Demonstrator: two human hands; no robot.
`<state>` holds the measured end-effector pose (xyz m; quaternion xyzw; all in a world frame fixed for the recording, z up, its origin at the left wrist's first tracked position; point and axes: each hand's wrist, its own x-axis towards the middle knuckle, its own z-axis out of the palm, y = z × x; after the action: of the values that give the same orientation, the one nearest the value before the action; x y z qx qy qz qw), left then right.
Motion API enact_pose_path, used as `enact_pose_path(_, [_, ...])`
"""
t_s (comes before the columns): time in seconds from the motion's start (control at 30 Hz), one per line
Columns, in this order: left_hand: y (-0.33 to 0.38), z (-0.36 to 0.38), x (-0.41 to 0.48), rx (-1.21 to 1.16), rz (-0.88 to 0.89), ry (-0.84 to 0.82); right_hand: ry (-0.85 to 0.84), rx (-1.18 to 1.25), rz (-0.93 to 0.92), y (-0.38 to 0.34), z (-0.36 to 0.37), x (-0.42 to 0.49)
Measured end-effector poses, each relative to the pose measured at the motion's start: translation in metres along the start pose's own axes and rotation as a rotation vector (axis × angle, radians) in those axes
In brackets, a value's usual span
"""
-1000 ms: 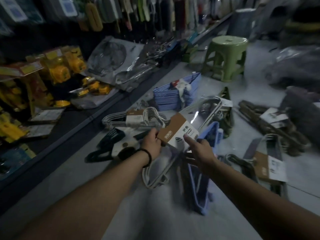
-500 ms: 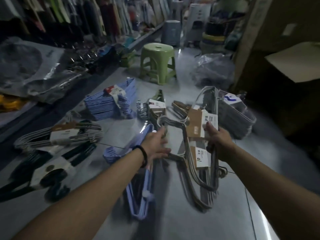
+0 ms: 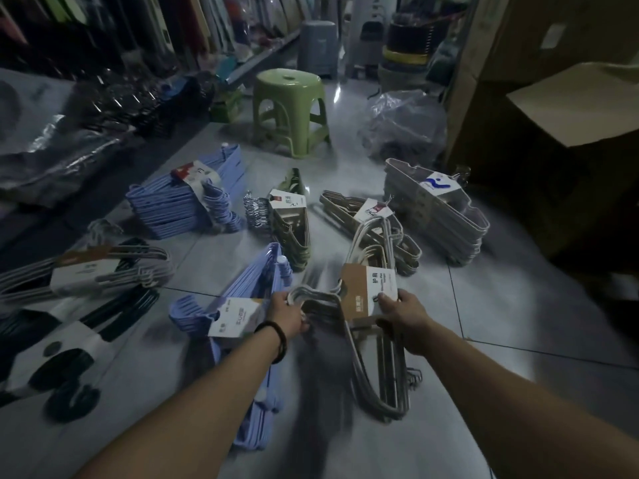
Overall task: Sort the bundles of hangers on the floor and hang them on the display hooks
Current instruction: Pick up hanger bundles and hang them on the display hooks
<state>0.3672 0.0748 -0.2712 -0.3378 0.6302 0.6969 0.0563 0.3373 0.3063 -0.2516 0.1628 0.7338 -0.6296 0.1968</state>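
Both hands hold one bundle of grey-white hangers (image 3: 377, 368) with a brown and white card label, low over the tiled floor. My left hand (image 3: 288, 314) grips the hook end of the bundle. My right hand (image 3: 401, 311) pinches the card label at its right edge. A light blue hanger bundle (image 3: 256, 292) lies on the floor just left of my left wrist. Further bundles lie around: stacked blue ones (image 3: 183, 202), olive ones (image 3: 294, 219), beige ones (image 3: 370, 216), and a tall grey stack (image 3: 439, 212). At far left lie white (image 3: 86, 271) and dark green (image 3: 52, 344) bundles.
A green plastic stool (image 3: 288, 108) stands on the floor beyond the bundles. Next to it lies a clear plastic bag (image 3: 404, 126). Cardboard boxes (image 3: 553, 108) rise at the right. A shelf with packaged goods (image 3: 69, 126) runs along the left, and a grey bin (image 3: 318, 46) stands farther back.
My view swung right from the shelf to the floor. Both hands carried the labelled grey-white bundle right of the blue bundle and lowered it toward the tiles.
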Motion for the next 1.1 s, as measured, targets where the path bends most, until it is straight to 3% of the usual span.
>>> enact_pose_path(0.1, [-0.007, 0.002, 0.015, 0.039, 0.011, -0.069, 0.045, -0.093, 0.024, 0.013, 0.003, 0.013])
enact_pose_path(0.23, [-0.065, 0.003, 0.088, 0.312, -0.022, -0.065, 0.028, -0.215, 0.124, 0.016, -0.004, 0.004])
enact_pose_path(0.37, [-0.038, 0.012, 0.024, 0.534, 0.122, -0.009, -0.012, -0.158, 0.139, 0.022, -0.008, 0.011])
enact_pose_path(0.47, [-0.027, 0.013, 0.007, 0.532, 0.133, -0.013, -0.01, -0.182, 0.099, 0.02, -0.005, 0.012])
enact_pose_path(0.6, [-0.027, 0.001, 0.009, 0.771, 0.106, -0.04, 0.007, -0.339, 0.131, 0.008, -0.002, 0.011])
enact_pose_path(0.7, [-0.013, -0.012, 0.003, 0.891, 0.117, -0.132, 0.225, -0.685, 0.001, -0.008, 0.021, 0.019])
enact_pose_path(0.77, [0.007, -0.026, -0.009, 0.869, 0.174, -0.19, 0.284, -0.775, -0.151, -0.024, 0.055, 0.017])
enact_pose_path(0.87, [0.042, -0.07, -0.018, 0.811, 0.261, -0.13, 0.095, -0.787, -0.354, -0.051, 0.126, 0.005])
enact_pose_path(1.0, [0.06, -0.174, -0.02, 0.744, 0.265, 0.06, -0.247, -0.961, -0.448, -0.053, 0.235, -0.018])
enact_pose_path(1.1, [0.06, -0.263, -0.025, 0.862, 0.206, 0.175, -0.27, -1.157, -0.548, -0.032, 0.295, -0.034])
